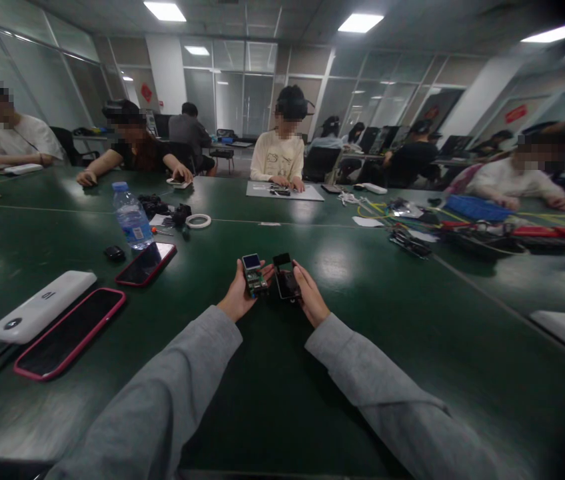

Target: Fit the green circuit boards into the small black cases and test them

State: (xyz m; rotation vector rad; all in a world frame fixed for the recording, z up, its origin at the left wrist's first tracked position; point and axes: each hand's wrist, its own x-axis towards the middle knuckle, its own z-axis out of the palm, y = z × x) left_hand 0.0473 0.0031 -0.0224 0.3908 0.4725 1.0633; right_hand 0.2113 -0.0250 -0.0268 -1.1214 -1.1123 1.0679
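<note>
Above the green table (282,373), my left hand (237,293) is closed on a circuit board (256,283) with a small screen (251,262) at its far end. Close beside it, my right hand (311,293) grips a black casing (287,285), its thumb and fingers along the right edge. A dark flat panel (281,262) stands up at the far end of this casing. The two pieces are held side by side with a narrow gap between them. The undersides of both, and the fingers below them, are hidden.
To the left lie a pink-edged phone (70,333), another phone (146,264), a white power bank (42,305) and a water bottle (131,217). A tape roll (198,221) sits further back. Cables and a blue tray (480,208) are at right. Several people sit around the table.
</note>
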